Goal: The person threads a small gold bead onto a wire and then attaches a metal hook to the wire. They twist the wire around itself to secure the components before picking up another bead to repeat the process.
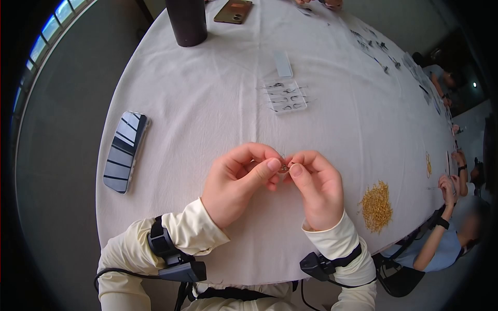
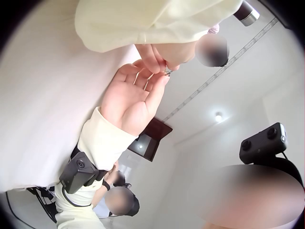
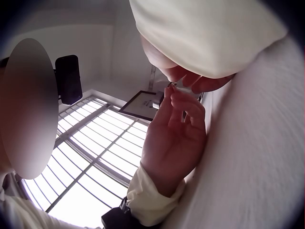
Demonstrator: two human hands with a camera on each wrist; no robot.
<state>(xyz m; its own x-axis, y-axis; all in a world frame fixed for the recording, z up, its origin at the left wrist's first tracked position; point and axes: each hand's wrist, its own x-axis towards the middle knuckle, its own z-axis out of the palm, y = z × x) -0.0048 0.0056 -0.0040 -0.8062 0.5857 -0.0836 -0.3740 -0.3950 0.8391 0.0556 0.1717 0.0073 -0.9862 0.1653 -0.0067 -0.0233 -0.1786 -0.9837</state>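
Small metal piece (image 1: pixel 284 168): held at the meeting point of both hands, just above the surface (image 1: pixel 207 103) and not touching it. The left hand (image 1: pixel 236 181) pinches it between thumb and curled forefinger. The right hand (image 1: pixel 319 189) pinches it from the opposite side, so that the two grips touch at the fingertips. Both wrist views confirm that the piece (image 2: pixel 167 71) is enclosed by the fingertips and only a sliver of metal shows (its exact form is too small to tell). A two-sided pinch of this kind appears suited to so small a part: each grip steadies one end, and the remaining fingers fold clear so that the part stays in sight. To the right of the grip, near the surface edge, lies a heap of gold-coloured findings (image 1: pixel 376 206), probably kept loose there so that single pieces can be picked with the right hand. Ahead of the grip, well apart, lies a clear packet (image 1: pixel 285 96) holding small dark hooks. To the left of the grip a phone (image 1: pixel 124 151) rests face up, and far ahead stands a dark bottle (image 1: pixel 187 20), both outside the working area.
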